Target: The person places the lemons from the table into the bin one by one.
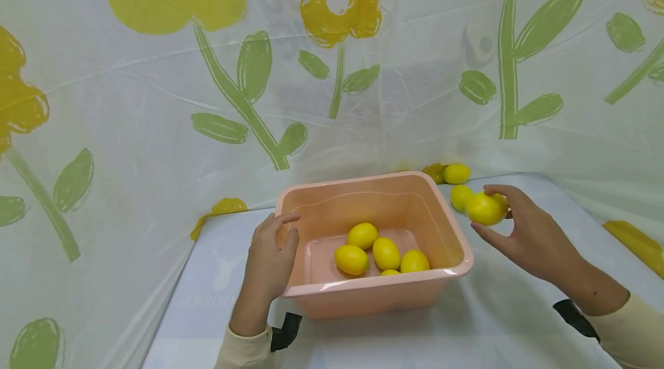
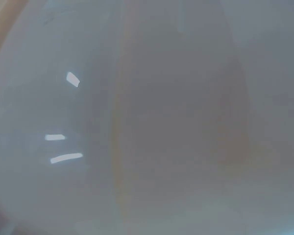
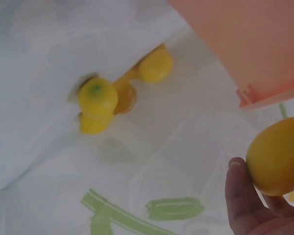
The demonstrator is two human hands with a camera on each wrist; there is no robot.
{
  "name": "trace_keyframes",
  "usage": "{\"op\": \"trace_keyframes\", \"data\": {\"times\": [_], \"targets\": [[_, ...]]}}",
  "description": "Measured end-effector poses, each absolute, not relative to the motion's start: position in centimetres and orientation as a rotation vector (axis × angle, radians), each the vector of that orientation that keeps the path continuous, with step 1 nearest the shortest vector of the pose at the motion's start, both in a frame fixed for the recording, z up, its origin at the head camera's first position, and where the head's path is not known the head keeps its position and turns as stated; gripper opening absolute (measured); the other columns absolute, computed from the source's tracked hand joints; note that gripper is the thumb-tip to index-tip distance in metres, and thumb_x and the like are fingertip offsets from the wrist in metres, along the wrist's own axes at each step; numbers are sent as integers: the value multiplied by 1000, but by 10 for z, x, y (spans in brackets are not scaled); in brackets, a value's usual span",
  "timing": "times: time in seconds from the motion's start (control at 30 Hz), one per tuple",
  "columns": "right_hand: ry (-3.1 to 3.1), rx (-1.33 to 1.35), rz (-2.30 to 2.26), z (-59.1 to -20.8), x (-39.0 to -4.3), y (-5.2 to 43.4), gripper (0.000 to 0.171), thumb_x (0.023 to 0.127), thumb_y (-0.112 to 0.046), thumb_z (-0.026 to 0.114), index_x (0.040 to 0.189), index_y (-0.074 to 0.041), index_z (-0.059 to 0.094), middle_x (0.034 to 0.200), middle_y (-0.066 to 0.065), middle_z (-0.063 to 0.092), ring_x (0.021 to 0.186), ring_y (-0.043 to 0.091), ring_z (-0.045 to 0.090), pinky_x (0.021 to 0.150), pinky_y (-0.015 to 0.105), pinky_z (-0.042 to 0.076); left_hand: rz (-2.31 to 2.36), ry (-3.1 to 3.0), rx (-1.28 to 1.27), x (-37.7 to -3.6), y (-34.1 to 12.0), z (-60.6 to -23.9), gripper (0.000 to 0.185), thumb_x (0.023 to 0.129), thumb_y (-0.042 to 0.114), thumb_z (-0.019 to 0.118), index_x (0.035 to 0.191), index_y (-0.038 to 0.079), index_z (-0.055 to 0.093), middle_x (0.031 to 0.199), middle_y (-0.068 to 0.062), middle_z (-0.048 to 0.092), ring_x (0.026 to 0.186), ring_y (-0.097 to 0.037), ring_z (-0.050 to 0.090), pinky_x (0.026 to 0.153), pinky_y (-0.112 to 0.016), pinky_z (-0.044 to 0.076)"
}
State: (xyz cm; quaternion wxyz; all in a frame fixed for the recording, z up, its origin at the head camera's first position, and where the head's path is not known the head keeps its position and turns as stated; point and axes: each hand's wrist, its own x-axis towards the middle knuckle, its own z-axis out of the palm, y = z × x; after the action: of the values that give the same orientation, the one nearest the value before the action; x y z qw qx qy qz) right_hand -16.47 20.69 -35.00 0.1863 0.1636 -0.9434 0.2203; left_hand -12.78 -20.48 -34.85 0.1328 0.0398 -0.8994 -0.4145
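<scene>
Right of centre in the frame, your right hand (image 1: 524, 230) pinches a lemon (image 1: 485, 209); your left hand (image 1: 270, 259), fingers curled, grips the pink tub's (image 1: 373, 291) rim.

White table covering (image 1: 498, 323), translucent flower-printed sheet (image 1: 155, 98) behind and at both sides
</scene>
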Motion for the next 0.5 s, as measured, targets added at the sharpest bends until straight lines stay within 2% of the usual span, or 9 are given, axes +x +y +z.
{"op": "trace_keyframes", "data": {"times": [0.23, 0.4, 0.5], "targets": [[-2578, 524, 602, -340, -158, 195, 75, 76, -22, 86, 137, -4, 45, 126, 20, 58, 90, 30, 60, 68, 41, 58, -1195, -2605, 119, -127, -205, -349, 33, 100, 21, 50, 128, 14, 66, 149, -15, 51, 150, -35, 29, 114, -69, 25], [-2525, 578, 589, -335, -154, 187, 78, 73, -18, 87, 137, -4, 46, 127, 19, 59, 92, 27, 60, 71, 40, 58, -1194, -2607, 124, -128, -205, -349, 33, 100, 20, 51, 128, 14, 67, 149, -15, 51, 150, -36, 29, 114, -70, 24], [-2486, 617, 593, -333, -152, 184, 80, 70, -17, 89, 137, -4, 46, 128, 18, 59, 95, 26, 61, 76, 22, 54, -1197, -2610, 127, -128, -204, -349, 33, 100, 20, 51, 128, 14, 67, 150, -15, 51, 150, -36, 28, 114, -70, 24]]}}
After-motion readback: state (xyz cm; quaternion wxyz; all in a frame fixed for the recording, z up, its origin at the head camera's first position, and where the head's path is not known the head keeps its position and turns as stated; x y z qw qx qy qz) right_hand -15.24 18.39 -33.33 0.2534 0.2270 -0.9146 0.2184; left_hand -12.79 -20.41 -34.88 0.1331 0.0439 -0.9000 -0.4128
